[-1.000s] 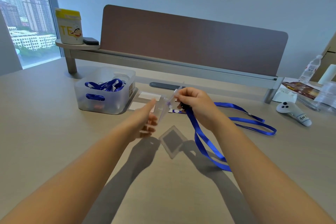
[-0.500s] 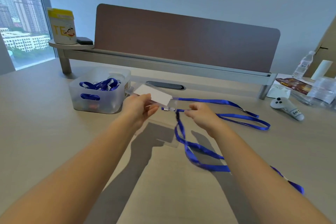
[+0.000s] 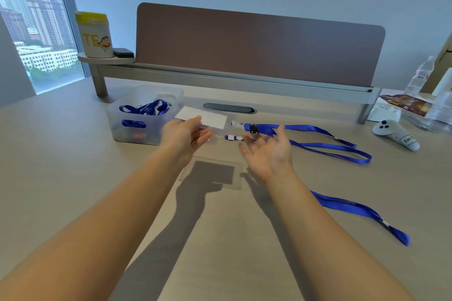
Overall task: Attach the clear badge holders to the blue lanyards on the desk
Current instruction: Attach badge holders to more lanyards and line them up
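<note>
While the left hand (image 3: 186,138) pinches a clear badge holder (image 3: 208,121) with a white card inside, the right hand (image 3: 269,151) hovers beside it, palm up, fingers spread, holding nothing. Just beyond, a blue lanyard (image 3: 318,144) trails across the tabletop (image 3: 61,178).

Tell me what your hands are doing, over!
Left hand holds badge holder with white card. Right hand open, empty. Blue lanyard flat on desk, clip by holder. Nothing blocking.

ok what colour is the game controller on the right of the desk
Light grey controller with black buttons, shown in the head view.
</note>
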Action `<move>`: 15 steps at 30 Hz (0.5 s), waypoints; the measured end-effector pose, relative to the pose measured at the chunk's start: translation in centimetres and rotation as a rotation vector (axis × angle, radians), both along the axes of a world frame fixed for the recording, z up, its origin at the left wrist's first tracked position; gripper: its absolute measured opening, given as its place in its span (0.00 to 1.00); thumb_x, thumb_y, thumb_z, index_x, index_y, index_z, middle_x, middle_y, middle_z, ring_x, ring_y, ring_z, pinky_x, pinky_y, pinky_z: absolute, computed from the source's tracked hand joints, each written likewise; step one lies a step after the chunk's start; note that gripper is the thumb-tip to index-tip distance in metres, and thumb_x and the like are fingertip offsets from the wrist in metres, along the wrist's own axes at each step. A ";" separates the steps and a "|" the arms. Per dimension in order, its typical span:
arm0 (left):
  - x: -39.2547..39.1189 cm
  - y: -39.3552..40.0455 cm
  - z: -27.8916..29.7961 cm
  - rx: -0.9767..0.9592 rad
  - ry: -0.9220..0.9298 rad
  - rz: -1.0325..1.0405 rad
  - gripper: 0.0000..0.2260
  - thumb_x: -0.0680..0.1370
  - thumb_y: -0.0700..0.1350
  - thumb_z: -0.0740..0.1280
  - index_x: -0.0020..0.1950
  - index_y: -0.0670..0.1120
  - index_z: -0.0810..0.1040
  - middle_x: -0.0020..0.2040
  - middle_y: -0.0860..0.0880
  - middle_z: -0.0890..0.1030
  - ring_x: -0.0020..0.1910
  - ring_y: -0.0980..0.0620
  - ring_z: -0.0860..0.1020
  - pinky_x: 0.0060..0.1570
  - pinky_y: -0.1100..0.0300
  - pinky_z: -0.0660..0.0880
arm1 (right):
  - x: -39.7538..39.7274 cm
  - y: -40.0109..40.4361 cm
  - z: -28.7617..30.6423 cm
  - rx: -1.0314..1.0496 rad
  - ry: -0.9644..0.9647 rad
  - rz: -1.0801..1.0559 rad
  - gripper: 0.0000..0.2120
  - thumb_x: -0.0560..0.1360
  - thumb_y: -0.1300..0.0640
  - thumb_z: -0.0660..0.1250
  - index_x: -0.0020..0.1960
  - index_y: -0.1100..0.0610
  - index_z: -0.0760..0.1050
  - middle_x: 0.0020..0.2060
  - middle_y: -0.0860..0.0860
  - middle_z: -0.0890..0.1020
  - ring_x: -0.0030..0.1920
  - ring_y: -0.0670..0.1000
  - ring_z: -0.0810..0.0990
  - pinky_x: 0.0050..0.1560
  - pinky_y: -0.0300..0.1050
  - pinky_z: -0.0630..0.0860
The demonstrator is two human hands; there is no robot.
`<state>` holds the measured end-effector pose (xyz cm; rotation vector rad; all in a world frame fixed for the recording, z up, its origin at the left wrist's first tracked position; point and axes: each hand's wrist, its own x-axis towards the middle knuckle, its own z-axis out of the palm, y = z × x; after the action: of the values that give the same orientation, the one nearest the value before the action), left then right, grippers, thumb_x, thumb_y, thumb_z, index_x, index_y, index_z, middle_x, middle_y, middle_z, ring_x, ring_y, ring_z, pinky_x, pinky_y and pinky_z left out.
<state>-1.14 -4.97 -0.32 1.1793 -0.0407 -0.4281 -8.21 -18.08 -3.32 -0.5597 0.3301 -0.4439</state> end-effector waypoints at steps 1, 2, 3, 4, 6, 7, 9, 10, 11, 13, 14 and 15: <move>0.3 0.4 -0.6 0.036 0.008 0.026 0.04 0.77 0.40 0.62 0.50 0.40 0.72 0.38 0.44 0.78 0.34 0.51 0.78 0.27 0.67 0.78 | -0.1 -0.7 0.1 0.013 -0.003 -0.057 0.20 0.78 0.44 0.50 0.51 0.59 0.69 0.43 0.54 0.77 0.43 0.52 0.75 0.53 0.47 0.69; 0.6 0.8 -1.1 0.060 0.016 0.048 0.05 0.77 0.39 0.63 0.51 0.40 0.72 0.38 0.44 0.78 0.34 0.51 0.78 0.27 0.67 0.78 | -0.4 -1.4 0.3 0.018 -0.001 -0.107 0.18 0.79 0.46 0.51 0.52 0.60 0.69 0.43 0.54 0.78 0.42 0.52 0.75 0.52 0.46 0.70; 0.9 1.1 -1.7 0.076 0.025 0.066 0.06 0.77 0.39 0.63 0.52 0.39 0.71 0.38 0.44 0.78 0.34 0.51 0.78 0.26 0.66 0.78 | -0.8 -2.0 0.3 0.028 0.008 -0.154 0.16 0.79 0.48 0.53 0.52 0.60 0.69 0.42 0.55 0.78 0.41 0.52 0.75 0.50 0.44 0.72; 1.1 1.3 -2.3 0.085 0.037 0.077 0.07 0.77 0.38 0.62 0.53 0.39 0.71 0.38 0.43 0.77 0.34 0.51 0.78 0.24 0.66 0.78 | -1.3 -2.7 0.4 0.036 0.027 -0.197 0.13 0.79 0.50 0.54 0.52 0.60 0.69 0.41 0.55 0.79 0.40 0.51 0.76 0.47 0.43 0.73; 1.7 1.7 -3.6 0.136 0.061 0.089 0.09 0.77 0.39 0.63 0.55 0.39 0.72 0.38 0.44 0.77 0.34 0.51 0.78 0.23 0.66 0.77 | -2.3 -4.0 0.2 -0.004 0.123 -0.263 0.09 0.79 0.55 0.55 0.45 0.59 0.69 0.38 0.55 0.79 0.37 0.50 0.76 0.40 0.41 0.74; 1.9 1.8 -4.1 0.170 0.069 0.097 0.09 0.77 0.39 0.63 0.56 0.39 0.72 0.39 0.44 0.77 0.35 0.51 0.78 0.24 0.66 0.77 | -2.8 -4.7 0.0 -0.052 0.201 -0.286 0.09 0.79 0.56 0.55 0.42 0.59 0.69 0.37 0.54 0.79 0.36 0.49 0.75 0.39 0.40 0.73; 2.2 1.7 -5.1 0.240 0.054 0.143 0.10 0.77 0.40 0.63 0.57 0.39 0.72 0.42 0.44 0.78 0.36 0.52 0.77 0.27 0.65 0.77 | -3.8 -6.2 -0.4 -0.186 0.395 -0.335 0.09 0.78 0.58 0.55 0.42 0.58 0.70 0.35 0.52 0.78 0.35 0.47 0.75 0.37 0.40 0.71; 2.4 1.6 -5.6 0.303 0.025 0.177 0.11 0.76 0.40 0.64 0.58 0.39 0.73 0.46 0.43 0.79 0.37 0.51 0.76 0.31 0.63 0.76 | -4.3 -6.9 -0.5 -0.264 0.507 -0.361 0.09 0.78 0.59 0.55 0.40 0.57 0.70 0.34 0.51 0.78 0.35 0.46 0.74 0.36 0.39 0.68; 2.6 1.6 -6.0 0.369 -0.006 0.213 0.12 0.76 0.41 0.64 0.58 0.39 0.73 0.49 0.42 0.79 0.39 0.50 0.76 0.36 0.61 0.75 | -4.8 -7.7 -0.6 -0.338 0.619 -0.382 0.11 0.77 0.59 0.56 0.38 0.56 0.70 0.33 0.50 0.76 0.33 0.46 0.73 0.33 0.39 0.66; 3.0 1.4 -6.5 0.412 -0.035 0.253 0.13 0.76 0.40 0.65 0.59 0.37 0.74 0.49 0.40 0.79 0.38 0.49 0.75 0.35 0.61 0.72 | -5.8 -9.3 -0.6 -0.436 0.789 -0.386 0.12 0.77 0.60 0.56 0.35 0.56 0.70 0.31 0.50 0.73 0.29 0.45 0.67 0.29 0.37 0.63; 3.2 1.4 -6.6 0.397 -0.026 0.253 0.13 0.75 0.39 0.65 0.59 0.36 0.74 0.45 0.40 0.79 0.35 0.50 0.73 0.31 0.62 0.69 | -6.3 -9.9 -0.5 -0.457 0.827 -0.366 0.11 0.76 0.61 0.56 0.35 0.57 0.69 0.30 0.51 0.72 0.27 0.45 0.65 0.26 0.36 0.62; 3.5 1.3 -6.7 0.373 -0.005 0.248 0.13 0.75 0.39 0.65 0.59 0.36 0.73 0.40 0.42 0.78 0.33 0.52 0.71 0.28 0.64 0.69 | -6.6 -10.6 -0.5 -0.469 0.846 -0.346 0.11 0.76 0.62 0.57 0.35 0.58 0.69 0.30 0.52 0.72 0.26 0.46 0.63 0.24 0.35 0.62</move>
<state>2.33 -3.66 -7.00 1.5311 0.1875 -0.2169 -14.86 -28.69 -3.80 -1.1517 1.1633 -0.6082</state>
